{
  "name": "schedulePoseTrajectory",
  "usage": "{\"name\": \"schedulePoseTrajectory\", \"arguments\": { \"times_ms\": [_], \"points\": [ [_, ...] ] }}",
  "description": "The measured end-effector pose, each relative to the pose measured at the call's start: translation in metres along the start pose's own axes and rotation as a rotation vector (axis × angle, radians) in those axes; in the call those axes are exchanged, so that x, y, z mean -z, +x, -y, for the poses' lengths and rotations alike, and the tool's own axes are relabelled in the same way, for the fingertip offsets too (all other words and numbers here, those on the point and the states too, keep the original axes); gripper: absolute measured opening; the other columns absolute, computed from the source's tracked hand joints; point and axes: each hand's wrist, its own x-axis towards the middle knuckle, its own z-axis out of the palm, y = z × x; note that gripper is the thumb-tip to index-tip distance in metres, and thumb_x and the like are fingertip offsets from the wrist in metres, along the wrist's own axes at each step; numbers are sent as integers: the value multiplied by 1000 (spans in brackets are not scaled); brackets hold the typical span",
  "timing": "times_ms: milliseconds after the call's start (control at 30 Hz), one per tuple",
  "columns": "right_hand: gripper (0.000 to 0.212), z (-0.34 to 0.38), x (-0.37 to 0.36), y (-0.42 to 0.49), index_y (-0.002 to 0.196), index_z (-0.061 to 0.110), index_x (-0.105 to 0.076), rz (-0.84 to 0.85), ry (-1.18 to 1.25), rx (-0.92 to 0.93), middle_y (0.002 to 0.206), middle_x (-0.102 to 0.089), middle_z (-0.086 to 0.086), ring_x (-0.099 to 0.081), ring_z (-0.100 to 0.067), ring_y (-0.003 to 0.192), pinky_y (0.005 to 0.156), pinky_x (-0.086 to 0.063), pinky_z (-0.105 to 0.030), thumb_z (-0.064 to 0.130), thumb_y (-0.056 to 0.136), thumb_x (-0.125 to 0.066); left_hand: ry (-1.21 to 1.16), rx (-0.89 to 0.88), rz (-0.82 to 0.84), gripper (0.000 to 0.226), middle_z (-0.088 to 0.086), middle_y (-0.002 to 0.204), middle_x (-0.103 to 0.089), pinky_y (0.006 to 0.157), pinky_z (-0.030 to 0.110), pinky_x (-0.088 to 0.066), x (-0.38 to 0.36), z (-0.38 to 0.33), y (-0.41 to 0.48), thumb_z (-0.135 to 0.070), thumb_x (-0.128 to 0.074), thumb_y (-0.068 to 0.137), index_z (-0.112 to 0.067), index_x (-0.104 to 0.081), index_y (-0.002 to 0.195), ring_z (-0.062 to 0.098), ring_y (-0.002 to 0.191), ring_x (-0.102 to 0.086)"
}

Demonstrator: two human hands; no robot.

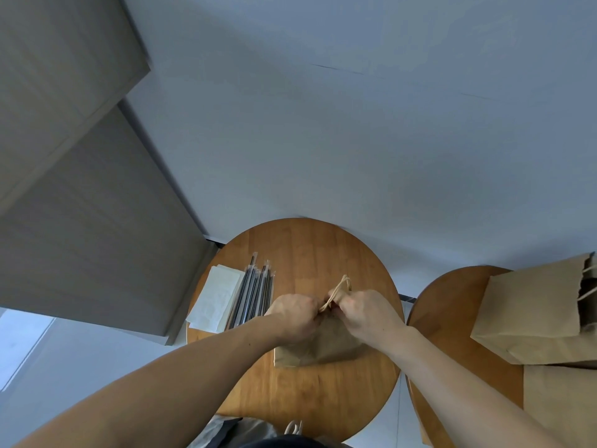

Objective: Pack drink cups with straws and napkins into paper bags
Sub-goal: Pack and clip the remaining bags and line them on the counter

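Observation:
A brown paper bag [323,349] stands on the round wooden table [307,247] in front of me. My left hand [292,316] and my right hand [365,313] both grip its top edge, fingers curled at the mouth. The bag's twisted paper handle [339,291] sticks up between my hands. To the left lie several wrapped black straws [255,295] and a stack of white napkins [218,299]. No drink cup shows; the bag's inside is hidden by my hands.
A second round wooden table [452,318] stands to the right, carrying more brown paper bags [536,312], some standing, some flat. A grey cabinet [80,189] rises at the left. The white wall lies behind both tables.

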Motion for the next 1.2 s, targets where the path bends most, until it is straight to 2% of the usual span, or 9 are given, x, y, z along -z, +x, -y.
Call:
{"name": "schedulePoseTrajectory", "arguments": {
  "times_ms": [133, 267, 533, 700, 800, 867, 1000, 1100, 1200],
  "points": [
    [19, 0, -1, 2, 116, 15, -53, 31, 5, -32, 83, -67, -4, -64, -24, 72, 67, -54, -41, 21, 100, -43, 7, 8, -12, 31, 7, 95, -67, 65, 34, -42, -2, -2, 0, -37, -38, 101, -16, -60, 102, 31, 88, -64],
    [31, 1, -3, 2, 125, 14, -48, 54, 66, -92, 88, -68, -4, -65, -24, 77, 70, -55, -41, 27, 98, -51, -5, 38, -24, 33, 7, 96, -69, 73, 41, -54, -3, -5, -1, -35, -38, 101, -17, -65, 108, 31, 88, -66],
    [35, 1, -11, -4, 129, 12, -48, -27, 12, -53, 94, -70, -5, -67, -25, 82, 72, -54, -42, 29, 99, -45, 11, 34, -60, 32, 5, 96, -71, 70, 37, -50, -6, -6, -2, -37, -38, 100, -24, -66, 109, 30, 88, -67],
    [24, 4, -14, -25, 118, 19, -62, -300, 173, 6, 95, -72, 4, -69, -13, 79, 64, -56, -31, 26, 95, -59, -50, -23, -35, 23, -1, 86, -64, 65, 34, -48, 6, -1, -5, -43, -45, 97, -28, -62, 94, 26, 86, -66],
    [15, -7, -23, -44, 99, 14, -70, -596, 228, 62, 93, -70, 5, -65, -6, 74, 62, -55, -19, 25, 90, -67, -141, -39, -56, 42, -11, 103, -68, 77, 31, -56, 4, 19, -14, -56, -58, 84, -38, -58, 122, 15, 92, -66],
    [18, -21, -28, -55, 94, 16, -66, -658, 267, -4, 95, -65, 6, -61, -5, 82, 70, -53, -16, 32, 87, -68, -233, -30, -52, 64, -22, 109, -60, 76, 23, -54, -3, 37, -23, -64, -65, 75, -42, -48, 133, 6, 95, -63],
    [62, -43, -43, -66, 132, 35, -47, -312, 452, -340, 128, -44, 22, -41, 2, 120, 96, -39, -21, 51, 78, -72, -409, 89, -32, 85, -26, 121, -52, 88, 22, -51, -22, 70, -36, -60, -76, 66, -46, -37, 141, 3, 108, -57],
    [63, -48, -56, -65, 136, 42, -45, -64, 612, -420, 132, -43, 26, -44, 1, 123, 99, -37, -21, 45, 80, -75, -466, 186, 8, 41, -27, 110, -60, 65, 13, -52, -29, 78, -38, -46, -78, 74, -51, -58, 110, 6, 93, -65],
    [48, -46, -61, -57, 121, 49, -50, -72, 735, -497, 119, -58, 21, -57, 0, 102, 81, -43, -14, 36, 83, -76, -506, 223, 20, 11, -16, 92, -66, 58, 18, -53, -29, 71, -34, -40, -74, 83, -41, -64, 90, 7, 76, -66]
  ]
}}
